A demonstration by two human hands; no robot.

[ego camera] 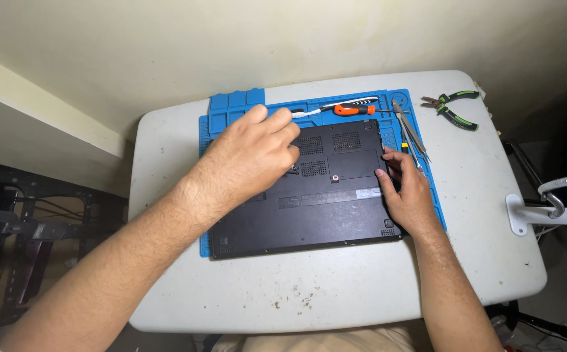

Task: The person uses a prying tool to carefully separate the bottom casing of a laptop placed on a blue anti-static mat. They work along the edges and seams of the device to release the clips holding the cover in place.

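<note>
White plastic tabletop (335, 287), blue silicone work mat (231, 107). Black laptop, underside up (322, 208), centred on mat: rigid, fairly heavy, smooth; grip by edges. Left hand (254, 153) fingers loosely curled, empty, above vents; right hand (407, 192) fingers flat, pressing right edge.

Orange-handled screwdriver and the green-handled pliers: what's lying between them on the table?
In the head view, metal tweezers lie between the orange-handled screwdriver and the green-handled pliers, at the blue mat's right edge; then bare white table.
</note>
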